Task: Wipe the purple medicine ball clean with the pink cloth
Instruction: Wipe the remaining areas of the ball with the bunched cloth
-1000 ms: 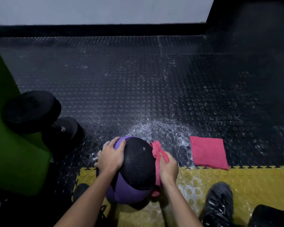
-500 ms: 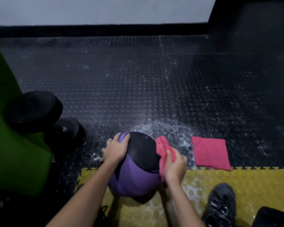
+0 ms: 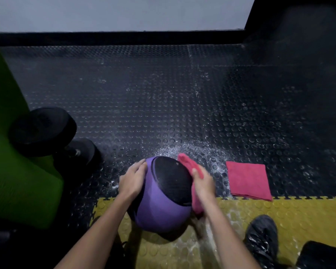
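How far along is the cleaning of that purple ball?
Midway, it seems. Done: the pink cloth is picked up. In hand: the left hand steadies the medicine ball while the right hand presses the cloth on its right side. Left: likely the underside; how clean it is does not show.

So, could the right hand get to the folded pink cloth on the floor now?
Probably yes: the folded pink cloth lies just right of the right hand, nothing between. But that hand grips the wiping cloth against the ball.
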